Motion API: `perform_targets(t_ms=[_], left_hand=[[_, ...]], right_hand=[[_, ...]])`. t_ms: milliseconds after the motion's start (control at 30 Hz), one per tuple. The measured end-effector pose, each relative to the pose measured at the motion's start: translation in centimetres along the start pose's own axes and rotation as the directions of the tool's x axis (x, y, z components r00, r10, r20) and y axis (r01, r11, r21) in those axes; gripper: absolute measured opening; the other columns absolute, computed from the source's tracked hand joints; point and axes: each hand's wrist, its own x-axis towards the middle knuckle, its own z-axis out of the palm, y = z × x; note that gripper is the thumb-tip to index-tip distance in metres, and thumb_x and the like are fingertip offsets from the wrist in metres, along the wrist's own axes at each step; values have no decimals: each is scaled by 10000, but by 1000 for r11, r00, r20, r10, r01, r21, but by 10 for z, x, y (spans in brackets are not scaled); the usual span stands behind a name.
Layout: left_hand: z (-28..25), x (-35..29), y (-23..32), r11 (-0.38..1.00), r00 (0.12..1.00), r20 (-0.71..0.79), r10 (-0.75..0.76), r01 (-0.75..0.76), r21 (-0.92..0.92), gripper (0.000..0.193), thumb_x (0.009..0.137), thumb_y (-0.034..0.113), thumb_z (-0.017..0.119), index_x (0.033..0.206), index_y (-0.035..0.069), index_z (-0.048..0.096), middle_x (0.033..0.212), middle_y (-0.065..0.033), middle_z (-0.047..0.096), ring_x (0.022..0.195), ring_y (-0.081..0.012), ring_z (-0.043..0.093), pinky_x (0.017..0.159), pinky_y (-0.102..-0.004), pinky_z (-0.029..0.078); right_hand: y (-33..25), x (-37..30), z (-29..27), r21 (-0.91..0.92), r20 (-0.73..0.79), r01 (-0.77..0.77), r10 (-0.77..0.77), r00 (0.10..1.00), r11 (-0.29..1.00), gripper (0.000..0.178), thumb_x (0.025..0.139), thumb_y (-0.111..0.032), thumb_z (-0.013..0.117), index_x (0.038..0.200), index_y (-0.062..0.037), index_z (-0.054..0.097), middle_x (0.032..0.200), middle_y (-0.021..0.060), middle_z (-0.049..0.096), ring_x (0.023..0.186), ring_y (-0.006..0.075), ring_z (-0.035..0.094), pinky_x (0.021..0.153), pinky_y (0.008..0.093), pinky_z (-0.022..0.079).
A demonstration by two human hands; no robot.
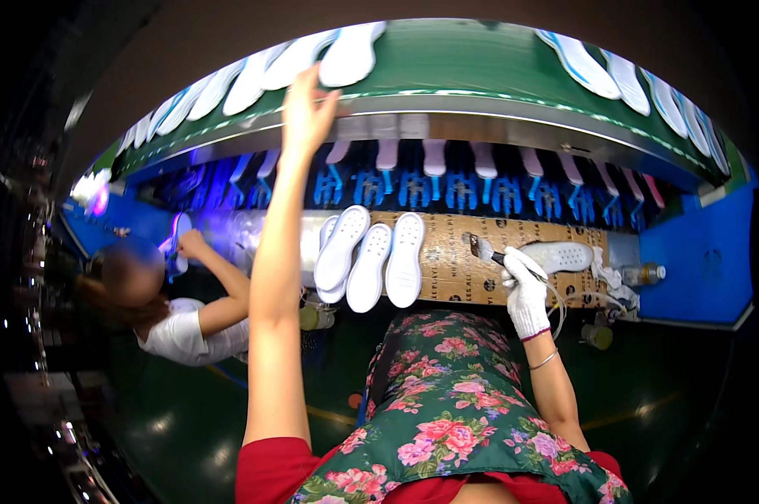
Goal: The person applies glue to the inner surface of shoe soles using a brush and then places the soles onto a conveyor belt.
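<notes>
Left hand (305, 118), bare and at full reach, has its thumb parted from its fingers beside a white sole (353, 55) on the green belt (455, 67); no firm grip on it shows. That sole closes the right end of a row of white soles (300, 63). Judging by how things lie, the work is somewhere mid-batch: the belt carries many pieces, though whether these are finished or waiting cannot be told. Next along, a cluster of white soles (368, 270), some overlapping, lies on the cardboard-covered bench (447, 262), probably with handling left to do. It sits between the two hands, nearer the body than the left one and well apart from both. Further right, a brush (485, 250) points leftward over the cardboard, its bristles clear of every sole, so no brushing seems under way. Right hand (524, 290), in a white glove, is curled firmly round its handle. Just beyond the glove lies a pale grey sole (560, 256), perhaps at a different stage; whether glove and sole touch is unclear. Past it are a white cloth (611, 277) and a bottle (648, 273)
</notes>
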Motion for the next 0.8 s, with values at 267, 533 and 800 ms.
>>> perform_targets(t_ms=[267, 533, 800], left_hand=[[34, -12, 13, 818, 962, -87, -259, 171, -549, 211, 812, 54, 732, 965, 17, 592, 1022, -128, 592, 852, -230, 668, 763, -342, 547], [-77, -107, 55, 695, 743, -469, -478, -6, -719, 240, 924, 100, 451, 1147, 25, 496, 1127, -148, 592, 1003, -203, 591, 917, -336, 490], [-18, -208, 97, 38, 646, 638, -418, 714, -699, 271, 955, 185, 536, 1137, 11, 638, 990, -69, 682, 842, -138, 655, 805, -268, 534]], right_hand=[[-1, -5, -2, 41, 0, 44, -44, 999, 998, 273, 875, -1, 688, 1140, 61, 669, 834, 65, 669, 628, 108, 574, 536, 213, 414], [-61, -23, -3, 251, 209, 69, -124, 970, 965, 274, 932, -69, 636, 1164, 73, 615, 961, 99, 656, 659, 75, 541, 553, 185, 418], [-88, -79, 85, 17, 415, 71, -72, 907, 997, 169, 869, 32, 637, 1032, 49, 680, 981, 172, 684, 677, 131, 623, 591, 221, 511]])
